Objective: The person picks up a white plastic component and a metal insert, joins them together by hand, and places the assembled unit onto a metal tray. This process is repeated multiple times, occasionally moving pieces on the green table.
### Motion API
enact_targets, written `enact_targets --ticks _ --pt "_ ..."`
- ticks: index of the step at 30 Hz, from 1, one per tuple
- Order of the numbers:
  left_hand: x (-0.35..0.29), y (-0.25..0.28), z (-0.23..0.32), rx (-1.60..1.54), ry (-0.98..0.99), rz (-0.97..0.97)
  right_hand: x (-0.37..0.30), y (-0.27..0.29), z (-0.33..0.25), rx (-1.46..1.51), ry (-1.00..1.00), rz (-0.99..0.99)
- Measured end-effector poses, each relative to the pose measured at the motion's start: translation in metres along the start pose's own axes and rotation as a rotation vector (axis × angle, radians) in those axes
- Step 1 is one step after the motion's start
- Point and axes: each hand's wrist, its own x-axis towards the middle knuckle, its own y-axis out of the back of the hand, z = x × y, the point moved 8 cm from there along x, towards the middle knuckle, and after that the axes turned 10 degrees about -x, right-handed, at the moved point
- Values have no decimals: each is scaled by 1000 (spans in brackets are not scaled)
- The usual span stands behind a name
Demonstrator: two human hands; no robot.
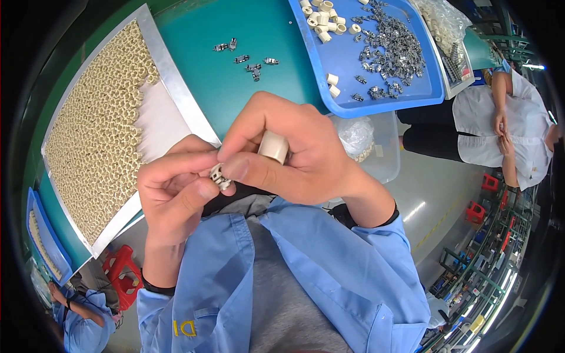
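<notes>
small part (220,177) partly hidden, blue tray (385,107) cropped

Yellow letters (184,328) stand on the front of the blue jacket (341,265).

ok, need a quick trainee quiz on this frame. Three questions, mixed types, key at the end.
1. Multiple choice: what does the blue tray hold? A, nothing; B, cream tubes and metal clips; C, glass jars.
2. True or false: the left hand pinches a small part while a cream tube sits in the right hand.
3. Fill the gap: the table under the loose clips is ____ in colour.

Key: 1, B; 2, true; 3, green.
</notes>
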Motion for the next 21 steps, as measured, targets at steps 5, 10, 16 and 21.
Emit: enact_targets --ticks 5,10,16,21 --pt "-1 -7 4 8 -25 -48 -2 4 -16 -291 328 7" --pt "-4 -2 5 126 -66 -110 -3 -3 -30 -408 557 -52" --pt "-5 -4 3 137 -58 -132 -10 -9 -35 -443 725 29" --pt "-13 1 -1 71 9 -66 -12 -13 -39 -423 783 92"
